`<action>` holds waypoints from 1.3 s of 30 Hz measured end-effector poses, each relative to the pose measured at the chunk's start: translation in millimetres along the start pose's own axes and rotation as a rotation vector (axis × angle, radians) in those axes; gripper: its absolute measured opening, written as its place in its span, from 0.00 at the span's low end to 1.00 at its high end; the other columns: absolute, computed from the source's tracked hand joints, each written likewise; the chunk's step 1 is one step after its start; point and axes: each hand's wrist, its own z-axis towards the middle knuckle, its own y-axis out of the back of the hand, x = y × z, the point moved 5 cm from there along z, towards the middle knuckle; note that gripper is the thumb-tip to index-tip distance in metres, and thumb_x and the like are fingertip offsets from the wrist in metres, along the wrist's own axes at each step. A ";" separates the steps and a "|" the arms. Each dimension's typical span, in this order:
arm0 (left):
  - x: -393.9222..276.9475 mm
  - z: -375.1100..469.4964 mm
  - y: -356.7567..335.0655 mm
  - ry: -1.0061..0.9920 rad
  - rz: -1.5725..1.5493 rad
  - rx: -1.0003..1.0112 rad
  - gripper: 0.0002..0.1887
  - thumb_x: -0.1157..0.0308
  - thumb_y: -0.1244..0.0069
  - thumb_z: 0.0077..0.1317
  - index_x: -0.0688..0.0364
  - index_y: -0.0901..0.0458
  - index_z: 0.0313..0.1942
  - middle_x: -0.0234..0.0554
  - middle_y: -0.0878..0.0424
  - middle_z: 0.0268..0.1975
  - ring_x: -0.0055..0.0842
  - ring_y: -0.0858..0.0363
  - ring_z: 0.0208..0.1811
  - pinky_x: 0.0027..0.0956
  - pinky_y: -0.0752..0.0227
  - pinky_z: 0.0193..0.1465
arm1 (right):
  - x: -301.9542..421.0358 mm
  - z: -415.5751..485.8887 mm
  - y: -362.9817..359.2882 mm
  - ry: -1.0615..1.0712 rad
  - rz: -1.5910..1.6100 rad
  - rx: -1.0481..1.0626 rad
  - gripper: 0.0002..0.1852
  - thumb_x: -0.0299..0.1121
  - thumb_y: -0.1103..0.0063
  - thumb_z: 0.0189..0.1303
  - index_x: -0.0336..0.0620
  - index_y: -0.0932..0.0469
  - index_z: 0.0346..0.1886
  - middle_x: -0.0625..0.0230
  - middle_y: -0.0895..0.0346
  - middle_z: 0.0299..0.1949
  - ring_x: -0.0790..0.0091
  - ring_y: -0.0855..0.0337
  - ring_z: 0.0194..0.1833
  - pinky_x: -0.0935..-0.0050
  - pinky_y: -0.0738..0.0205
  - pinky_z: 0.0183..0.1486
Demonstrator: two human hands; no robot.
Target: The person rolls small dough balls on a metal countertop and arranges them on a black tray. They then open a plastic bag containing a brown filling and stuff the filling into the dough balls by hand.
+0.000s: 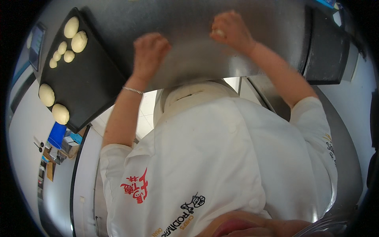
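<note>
My left hand (151,49) is over the steel worktop (189,62), fingers curled and blurred. Whether anything lies under its fingers is hidden. Farther right, my right hand (232,31) is curled round a small pale piece, which looks like dough (219,33) and shows between the fingers. At the left a black baking tray (86,71) holds dough balls of different sizes. Two large ones (79,41) and several small ones (69,56) lie at its far end. Two more large balls (60,114) sit along the near left edge.
Another black tray or flat container (327,50) stands at the worktop's right end. The worktop's front edge runs close before my body. Beyond the left tray is a device with a screen (37,46). A blue container (56,135) is lower left, past the tray's corner.
</note>
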 end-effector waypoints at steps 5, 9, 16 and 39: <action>-10.4 43.8 -18.9 0.202 -0.008 -0.033 0.10 0.66 0.39 0.61 0.50 0.20 0.42 0.36 0.23 0.46 0.36 0.26 0.52 0.45 0.38 0.58 | 13.8 26.1 -30.5 -0.245 0.080 -0.030 0.09 0.37 0.29 0.51 0.54 0.23 0.30 0.73 0.23 0.41 0.65 0.24 0.47 0.60 0.32 0.47; -0.5 -9.7 0.3 0.094 -0.099 0.062 0.11 0.67 0.38 0.59 0.51 0.20 0.41 0.39 0.23 0.47 0.37 0.27 0.51 0.43 0.37 0.55 | 4.5 -17.2 -2.5 -0.082 0.061 0.025 0.08 0.36 0.30 0.54 0.53 0.22 0.34 0.72 0.23 0.43 0.64 0.24 0.50 0.60 0.31 0.52; -21.8 32.9 -11.7 0.180 -0.164 -0.137 0.08 0.71 0.41 0.63 0.51 0.18 0.41 0.38 0.21 0.47 0.36 0.26 0.52 0.42 0.35 0.53 | 38.1 16.9 -32.6 -0.180 -0.010 -0.004 0.10 0.36 0.30 0.54 0.52 0.23 0.36 0.72 0.23 0.43 0.64 0.24 0.51 0.59 0.33 0.56; 23.0 29.8 1.2 0.123 -0.106 -0.129 0.06 0.69 0.40 0.62 0.55 0.18 0.38 0.41 0.20 0.46 0.39 0.26 0.52 0.45 0.36 0.56 | -19.4 1.5 -1.6 -0.089 0.036 -0.097 0.09 0.34 0.28 0.52 0.52 0.20 0.36 0.73 0.21 0.44 0.64 0.23 0.50 0.61 0.31 0.51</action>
